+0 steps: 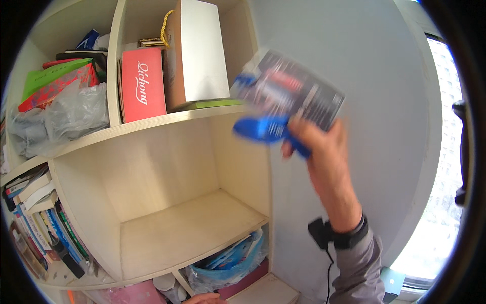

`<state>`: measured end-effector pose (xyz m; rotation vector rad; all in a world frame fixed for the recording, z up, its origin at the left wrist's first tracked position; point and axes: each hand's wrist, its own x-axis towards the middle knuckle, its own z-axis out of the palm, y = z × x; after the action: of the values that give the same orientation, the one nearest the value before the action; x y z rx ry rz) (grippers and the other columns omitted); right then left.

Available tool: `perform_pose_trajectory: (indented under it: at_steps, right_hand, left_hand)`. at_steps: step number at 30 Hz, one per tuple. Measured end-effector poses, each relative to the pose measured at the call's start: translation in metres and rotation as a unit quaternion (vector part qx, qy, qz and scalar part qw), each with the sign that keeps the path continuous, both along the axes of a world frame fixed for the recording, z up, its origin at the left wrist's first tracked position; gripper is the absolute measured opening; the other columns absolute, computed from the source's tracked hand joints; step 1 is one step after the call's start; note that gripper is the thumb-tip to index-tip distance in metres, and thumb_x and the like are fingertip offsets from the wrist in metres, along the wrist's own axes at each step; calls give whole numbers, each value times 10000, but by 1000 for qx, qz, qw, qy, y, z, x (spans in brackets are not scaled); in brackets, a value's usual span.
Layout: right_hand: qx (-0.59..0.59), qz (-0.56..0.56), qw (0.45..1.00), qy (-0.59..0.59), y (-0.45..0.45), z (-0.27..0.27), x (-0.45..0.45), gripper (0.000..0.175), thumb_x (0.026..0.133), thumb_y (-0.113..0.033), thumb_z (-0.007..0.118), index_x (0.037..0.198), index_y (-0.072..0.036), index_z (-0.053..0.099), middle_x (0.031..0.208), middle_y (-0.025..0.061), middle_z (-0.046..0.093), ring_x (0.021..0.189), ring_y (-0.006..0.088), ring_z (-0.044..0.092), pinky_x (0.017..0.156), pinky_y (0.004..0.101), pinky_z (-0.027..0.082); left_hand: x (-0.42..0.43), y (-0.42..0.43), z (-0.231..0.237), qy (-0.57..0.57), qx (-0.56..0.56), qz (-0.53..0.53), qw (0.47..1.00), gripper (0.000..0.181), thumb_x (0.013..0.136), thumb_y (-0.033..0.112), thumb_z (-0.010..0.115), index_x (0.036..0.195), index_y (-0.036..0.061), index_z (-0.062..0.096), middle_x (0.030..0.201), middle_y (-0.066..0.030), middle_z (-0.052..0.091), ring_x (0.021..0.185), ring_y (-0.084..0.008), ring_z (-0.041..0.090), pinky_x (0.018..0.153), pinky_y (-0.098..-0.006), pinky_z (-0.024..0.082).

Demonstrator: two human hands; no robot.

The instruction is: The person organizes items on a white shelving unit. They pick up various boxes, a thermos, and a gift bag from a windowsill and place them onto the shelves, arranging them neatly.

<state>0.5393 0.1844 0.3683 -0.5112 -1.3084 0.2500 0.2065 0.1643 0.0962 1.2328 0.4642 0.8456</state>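
Note:
My right hand (pixel 322 140) is raised in front of the grey wall, its fingers closed on a blue plastic tool (pixel 262 129) with a rounded head and a handle. A dark retail package (pixel 300 89) with red and white printing is held in the same grip, above the tool. Clear plastic shows at its left end; motion blur hides the contents. Only part of my left hand (pixel 205 298) shows at the bottom edge, near a plastic-wrapped light-blue basket (pixel 228 271). What it holds, if anything, is out of view.
A wooden shelf unit (pixel 182 235) fills the left side. Its upper compartments hold a red box (pixel 143 85), a white-sided gift bag (pixel 203 53) and crumpled plastic bags (pixel 76 110). Books (pixel 57 228) stand at lower left. A bright window (pixel 429 171) is at right.

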Motion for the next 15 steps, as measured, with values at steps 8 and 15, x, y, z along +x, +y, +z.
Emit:
perform_pose_trajectory:
  at_steps: [8, 15]
  right_hand:
    - [-461, 300, 810, -204, -9, -143, -80, 267, 986, -164, 715, 1169, 19, 650, 945, 26, 713, 788, 82, 667, 735, 271, 569]
    - [72, -184, 930, -309, 55, -80, -27, 538, 965, -292, 728, 1380, -4, 542, 1212, 235, 679, 1012, 345, 693, 866, 427, 556]
  left_hand:
    - [35, 21, -12, -236, -105, 100, 961, 494, 1091, 357, 489, 1461, 29, 492, 1397, -163, 612, 1285, -299, 602, 1091, -455, 478]
    - [2, 22, -18, -242, -93, 145, 955, 249, 1083, 281, 540, 1224, 99, 636, 1079, -76, 734, 921, -242, 711, 792, -392, 563]
